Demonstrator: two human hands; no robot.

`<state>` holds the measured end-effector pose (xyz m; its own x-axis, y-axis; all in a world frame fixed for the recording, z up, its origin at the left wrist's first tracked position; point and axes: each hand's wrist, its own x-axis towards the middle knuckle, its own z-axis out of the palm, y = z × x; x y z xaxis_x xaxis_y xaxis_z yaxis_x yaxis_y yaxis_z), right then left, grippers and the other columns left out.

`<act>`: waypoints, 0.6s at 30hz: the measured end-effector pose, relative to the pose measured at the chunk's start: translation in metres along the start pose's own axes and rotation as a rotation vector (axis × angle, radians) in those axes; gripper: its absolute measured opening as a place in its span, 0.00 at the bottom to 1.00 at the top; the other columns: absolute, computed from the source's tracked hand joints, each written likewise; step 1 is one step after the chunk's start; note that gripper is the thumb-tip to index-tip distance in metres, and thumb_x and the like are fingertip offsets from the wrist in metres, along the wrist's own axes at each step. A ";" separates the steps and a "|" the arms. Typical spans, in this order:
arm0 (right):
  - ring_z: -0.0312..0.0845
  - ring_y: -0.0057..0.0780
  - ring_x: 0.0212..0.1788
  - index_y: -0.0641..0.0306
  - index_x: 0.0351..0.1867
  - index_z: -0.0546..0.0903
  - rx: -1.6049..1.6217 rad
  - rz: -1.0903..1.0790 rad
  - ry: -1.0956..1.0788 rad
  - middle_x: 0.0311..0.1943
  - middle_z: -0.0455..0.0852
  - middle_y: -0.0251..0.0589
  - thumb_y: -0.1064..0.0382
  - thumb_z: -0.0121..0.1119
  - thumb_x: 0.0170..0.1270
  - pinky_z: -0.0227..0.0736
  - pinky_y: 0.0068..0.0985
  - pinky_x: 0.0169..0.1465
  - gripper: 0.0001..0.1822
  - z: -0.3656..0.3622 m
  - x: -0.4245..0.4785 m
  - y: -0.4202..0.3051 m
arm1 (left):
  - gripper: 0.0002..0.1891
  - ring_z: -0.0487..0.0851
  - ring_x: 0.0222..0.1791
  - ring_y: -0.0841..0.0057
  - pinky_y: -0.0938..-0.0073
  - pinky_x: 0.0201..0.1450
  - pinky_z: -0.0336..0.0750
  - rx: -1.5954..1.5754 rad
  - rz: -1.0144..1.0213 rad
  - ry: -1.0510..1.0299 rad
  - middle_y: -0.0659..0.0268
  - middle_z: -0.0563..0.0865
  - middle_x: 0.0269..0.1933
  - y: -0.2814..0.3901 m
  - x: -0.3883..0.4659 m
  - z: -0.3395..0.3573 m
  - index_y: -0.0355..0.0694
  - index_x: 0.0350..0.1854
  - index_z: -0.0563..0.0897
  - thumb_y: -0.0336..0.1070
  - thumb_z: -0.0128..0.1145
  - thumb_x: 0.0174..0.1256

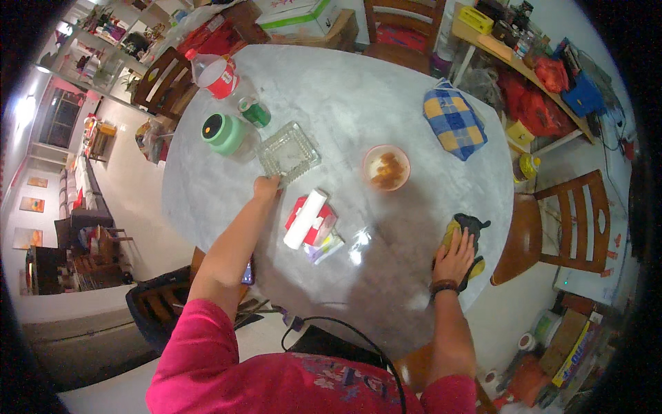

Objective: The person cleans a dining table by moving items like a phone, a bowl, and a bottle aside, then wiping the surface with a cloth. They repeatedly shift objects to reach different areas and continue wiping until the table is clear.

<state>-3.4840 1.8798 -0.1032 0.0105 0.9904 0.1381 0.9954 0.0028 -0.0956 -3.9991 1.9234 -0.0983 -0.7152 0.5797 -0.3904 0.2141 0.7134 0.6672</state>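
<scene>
My left hand (266, 187) grips the near corner of a square cut-glass tray (289, 152) on the grey round table (331, 77). My right hand (455, 256) lies palm down, fingers extended, over a crumpled black-and-yellow cloth item (473, 227) near the table's right edge; whether it is a rag or gloves I cannot tell. Between my arms are a white roll (306, 218), a red packet (326, 220) partly under it, and a small purple-and-white packet (325, 249). Beyond them stands a bowl (387, 168) with brown residue inside.
Beyond the tray stand a green-lidded jar (225, 135), a green can (254, 112) and a large plastic bottle (214, 75). A blue-and-yellow checked cloth item (455, 120) lies at far right. Wooden chairs (574, 222) surround the table. A black cable (357, 331) crosses before my body.
</scene>
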 end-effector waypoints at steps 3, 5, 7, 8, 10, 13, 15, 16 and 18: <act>0.53 0.43 0.76 0.53 0.72 0.64 -0.005 -0.013 0.017 0.76 0.59 0.40 0.61 0.55 0.66 0.51 0.42 0.74 0.32 0.000 -0.001 -0.004 | 0.18 0.84 0.23 0.66 0.63 0.27 0.78 0.195 0.085 -0.046 0.51 0.86 0.29 -0.033 0.002 -0.019 0.25 0.34 0.83 0.41 0.61 0.60; 0.54 0.44 0.76 0.53 0.72 0.64 -0.002 -0.022 0.019 0.76 0.59 0.40 0.61 0.55 0.66 0.51 0.42 0.74 0.32 0.000 0.000 -0.007 | 0.18 0.85 0.23 0.66 0.64 0.28 0.78 0.201 0.093 -0.037 0.52 0.86 0.28 -0.059 0.001 -0.030 0.26 0.35 0.83 0.42 0.61 0.60; 0.54 0.44 0.76 0.53 0.73 0.64 -0.016 -0.031 0.029 0.76 0.59 0.41 0.62 0.55 0.66 0.52 0.42 0.74 0.32 0.001 -0.002 -0.002 | 0.18 0.85 0.23 0.66 0.64 0.29 0.78 0.180 0.093 -0.044 0.53 0.87 0.28 -0.069 -0.014 -0.033 0.27 0.35 0.83 0.42 0.60 0.61; 0.54 0.44 0.76 0.53 0.72 0.65 -0.012 -0.029 0.018 0.75 0.60 0.41 0.61 0.55 0.66 0.51 0.43 0.74 0.32 0.003 -0.001 -0.002 | 0.18 0.85 0.23 0.66 0.64 0.29 0.78 0.156 0.088 -0.046 0.53 0.87 0.27 -0.074 -0.021 -0.037 0.27 0.35 0.83 0.42 0.60 0.61; 0.54 0.44 0.76 0.52 0.72 0.65 -0.014 -0.028 -0.003 0.75 0.61 0.41 0.60 0.56 0.65 0.51 0.43 0.75 0.32 0.000 0.001 -0.001 | 0.18 0.85 0.23 0.66 0.65 0.28 0.78 0.116 0.049 -0.072 0.54 0.86 0.26 -0.079 -0.034 -0.040 0.27 0.35 0.83 0.43 0.61 0.61; 0.55 0.45 0.75 0.56 0.70 0.66 -0.035 -0.128 -0.048 0.74 0.62 0.44 0.60 0.58 0.63 0.51 0.42 0.75 0.32 0.010 -0.002 -0.007 | 0.18 0.85 0.23 0.71 0.69 0.26 0.77 0.155 0.006 -0.158 0.58 0.85 0.26 -0.095 -0.032 -0.063 0.30 0.33 0.83 0.45 0.62 0.62; 0.56 0.45 0.75 0.57 0.69 0.68 -0.010 -0.274 -0.064 0.73 0.64 0.45 0.60 0.59 0.62 0.52 0.42 0.74 0.32 0.011 -0.007 -0.023 | 0.18 0.84 0.22 0.73 0.70 0.25 0.76 0.045 0.009 -0.190 0.59 0.85 0.26 -0.097 -0.035 -0.073 0.32 0.33 0.83 0.46 0.62 0.63; 0.57 0.44 0.74 0.56 0.69 0.68 0.040 -0.356 -0.119 0.73 0.65 0.44 0.60 0.59 0.61 0.52 0.42 0.74 0.32 0.008 -0.010 -0.040 | 0.18 0.84 0.21 0.73 0.70 0.25 0.76 -0.011 0.010 -0.205 0.59 0.86 0.26 -0.098 -0.036 -0.079 0.32 0.33 0.84 0.46 0.62 0.64; 0.59 0.43 0.73 0.54 0.69 0.69 0.137 -0.499 -0.258 0.72 0.66 0.42 0.60 0.59 0.60 0.53 0.42 0.74 0.32 0.003 -0.012 -0.080 | 0.16 0.84 0.26 0.60 0.60 0.33 0.78 0.150 0.150 -0.047 0.55 0.86 0.27 -0.112 -0.024 -0.089 0.33 0.35 0.84 0.44 0.58 0.67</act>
<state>-3.5641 1.8686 -0.1000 -0.4978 0.8662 -0.0439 0.8523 0.4792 -0.2096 -4.0650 1.7945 -0.1071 -0.6368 0.6989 -0.3257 0.4150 0.6666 0.6192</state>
